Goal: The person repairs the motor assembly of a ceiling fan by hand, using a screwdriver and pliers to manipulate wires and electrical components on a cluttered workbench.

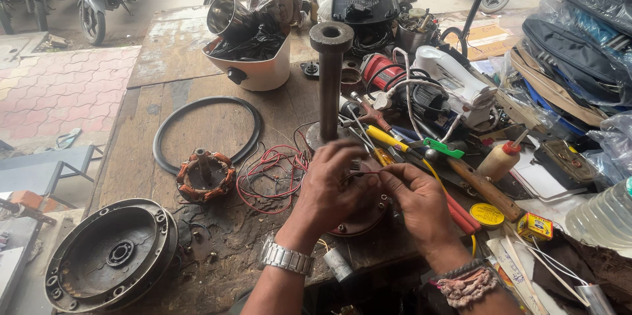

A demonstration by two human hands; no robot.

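Left hand [332,186]: lies over the round motor part [359,219], fingers curled down on it and pinched on one end of a thin wire [365,172].
Right hand [418,200]: thumb and forefinger pressed together on the other end of the same wire, just beside the left fingertips.
Motor part, place: flat on the wooden tabletop [197,84] right in front of the person, mostly hidden under both hands; only a reddish-brown rim shows below the left palm.
Motor part, handling: looks like metal with windings, so likely heavy and stiff; best steadied by its rim with the palm pressing down, as the left hand does, not by the wires.
Wire, handling: very thin, light and springy, probably easy to kink or snap; it wants a fingertip pinch close to the free end, with little pull.
Red wires [273,173]: a loose tangle on the tabletop just left of the left hand, soft and apt to snag.
Wound stator [204,175]: further left, inside a black rubber ring [205,132].
Round metal cover [112,256]: near the left edge, well apart from the hands.
Upright metal shaft [329,84]: stands just behind the hands.
Yellow-handled screwdriver [388,140]: among tools to the right, near the right hand.
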